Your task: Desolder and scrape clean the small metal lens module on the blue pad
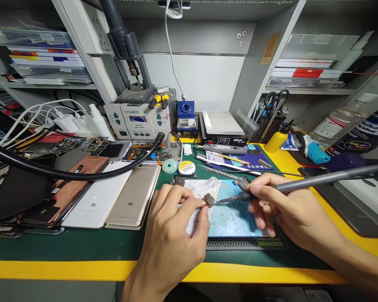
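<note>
- Left hand [173, 226], closest to cam: thumb + fingertips pinched narrow on small metal part [210, 200], held low over blue mat [233, 220], at the edge of white paper scrap [204, 186].
- Right hand [283, 205]: fingers closed pen-style round soldering iron [318, 179], gripped near the front end. Tip meets the part's right side.
- Risk, my guess: tip sits v. close to my left fingertips, so one slip could mean a burn.
- Part is only pinched, not clamped. A push from the tip could twist it or flick it out onto the bench.
- Paper lies right by the hot end and could scorch if the iron dips.
- Containers: black mesh cup [266, 128], back right, holds scissors [277, 98] + pens/tools.
- Clear tray [145, 152] behind the mat holds circuit boards + small bits; can't tell exactly which.
- Clear bottle [337, 126], far right, lies tilted; fill level not readable.
- Further left: gold phone [134, 197] + white phone [96, 201], face down, side by side, well apart from the iron.
</note>
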`<state>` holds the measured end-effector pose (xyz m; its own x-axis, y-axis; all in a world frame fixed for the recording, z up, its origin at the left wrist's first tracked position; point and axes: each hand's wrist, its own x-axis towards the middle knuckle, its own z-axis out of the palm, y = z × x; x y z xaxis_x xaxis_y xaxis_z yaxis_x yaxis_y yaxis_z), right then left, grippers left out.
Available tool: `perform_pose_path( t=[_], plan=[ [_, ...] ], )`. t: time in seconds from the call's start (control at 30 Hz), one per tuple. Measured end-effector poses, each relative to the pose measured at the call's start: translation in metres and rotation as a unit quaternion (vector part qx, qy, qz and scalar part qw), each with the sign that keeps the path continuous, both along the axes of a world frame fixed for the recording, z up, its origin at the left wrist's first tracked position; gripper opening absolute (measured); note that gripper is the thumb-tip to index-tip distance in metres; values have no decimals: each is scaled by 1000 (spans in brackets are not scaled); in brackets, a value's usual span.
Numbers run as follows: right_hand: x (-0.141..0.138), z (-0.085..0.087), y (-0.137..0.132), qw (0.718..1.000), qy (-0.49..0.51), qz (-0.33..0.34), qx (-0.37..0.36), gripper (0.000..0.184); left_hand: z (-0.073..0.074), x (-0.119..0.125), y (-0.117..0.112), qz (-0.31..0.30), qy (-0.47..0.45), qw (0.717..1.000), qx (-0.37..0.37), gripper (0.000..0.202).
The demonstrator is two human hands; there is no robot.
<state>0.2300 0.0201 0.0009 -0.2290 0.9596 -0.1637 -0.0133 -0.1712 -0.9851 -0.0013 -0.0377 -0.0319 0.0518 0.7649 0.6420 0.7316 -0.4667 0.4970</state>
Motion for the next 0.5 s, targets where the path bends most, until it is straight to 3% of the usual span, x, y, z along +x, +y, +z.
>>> perform_pose_path(
  t=[0.5],
  plan=[
    [-1, 0, 1, 1000, 15, -2, 0, 36, -1, 0, 0, 3, 2, 1000, 2, 10]
  ],
)
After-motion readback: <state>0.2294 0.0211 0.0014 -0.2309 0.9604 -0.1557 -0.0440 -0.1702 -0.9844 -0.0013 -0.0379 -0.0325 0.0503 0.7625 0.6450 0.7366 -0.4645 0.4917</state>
